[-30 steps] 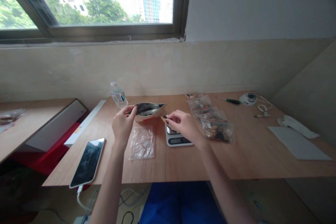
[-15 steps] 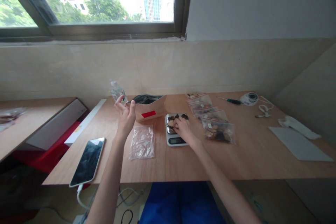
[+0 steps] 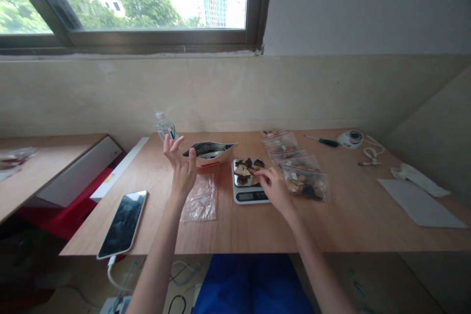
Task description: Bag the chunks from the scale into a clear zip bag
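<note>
Kitchen scale (image 3: 251, 196) display: digits too small to read
Pouch (image 3: 209, 152) contents: dark, blurred, kind unclear
Zip bags (image 3: 304, 184) contents: pieces too small to name

The pouch (image 3: 211, 154) has a white exterior, a red stripe and a dark silver lining. The pieces (image 3: 246, 171) on the scale (image 3: 250, 196) are dark brown and tan. Scale body: white, with a black display. Screwdriver (image 3: 329, 143) handle: green and black. Table (image 3: 349, 225): light brown, fine wood grain. Clothing (image 3: 253, 284): solid blue.

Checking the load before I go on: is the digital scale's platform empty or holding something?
Holding something: dark and tan chunks lie on the digital scale, with the right hand at their edge.
</note>
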Tool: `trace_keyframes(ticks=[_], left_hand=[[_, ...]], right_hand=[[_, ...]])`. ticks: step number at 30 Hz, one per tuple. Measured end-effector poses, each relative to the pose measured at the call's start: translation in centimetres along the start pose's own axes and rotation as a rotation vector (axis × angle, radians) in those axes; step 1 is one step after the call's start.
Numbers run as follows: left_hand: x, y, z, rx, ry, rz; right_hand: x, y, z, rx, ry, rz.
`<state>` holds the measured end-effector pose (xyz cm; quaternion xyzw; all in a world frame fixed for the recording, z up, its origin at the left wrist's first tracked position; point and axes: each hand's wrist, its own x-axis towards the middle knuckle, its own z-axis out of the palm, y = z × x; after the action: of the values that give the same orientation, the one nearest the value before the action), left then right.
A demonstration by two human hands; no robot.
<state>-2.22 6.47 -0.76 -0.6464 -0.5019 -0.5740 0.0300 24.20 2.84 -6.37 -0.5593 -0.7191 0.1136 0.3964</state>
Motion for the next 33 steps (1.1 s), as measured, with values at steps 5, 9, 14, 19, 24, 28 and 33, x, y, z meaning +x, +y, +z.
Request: trace_keyframes(ticks=[5,9,14,19,24,28,33], left_hand=[[0.3,-1.7,0.7,-0.034,0.018,0.064],[0.2,-3.0,1.3,0.015,0.026,0.025],[2.2,-4.0,1.5,0.075,-0.098,-0.194],[5.4,-4.6,1.8,0.234,-0.117,-0.261],[4.4,-5.2,2.4,0.144,-0.030,-0.196],[1.8,-4.3,2.5,0.171,0.069,-0.162],[-0.7,-1.9,2.4,0.202,0.027,-0.155]], right_hand=[[-2.9,1.4,-1.2,0.083,0.118,0.085],[-5.3,2.3,-1.3,0.090,0.146,0.152],[-7.5,3.7,-1.3,0.111,0.172,0.217],[-9.4,4.6,-1.0,0.110,0.170,0.273],[-10.0,4.3,-0.3,0.120,0.158,0.268],[-8.2,2.2,0.4,0.009,0.121,0.155],[-4.2,-1.0,1.8,-0.141,-0.004,0.047]])
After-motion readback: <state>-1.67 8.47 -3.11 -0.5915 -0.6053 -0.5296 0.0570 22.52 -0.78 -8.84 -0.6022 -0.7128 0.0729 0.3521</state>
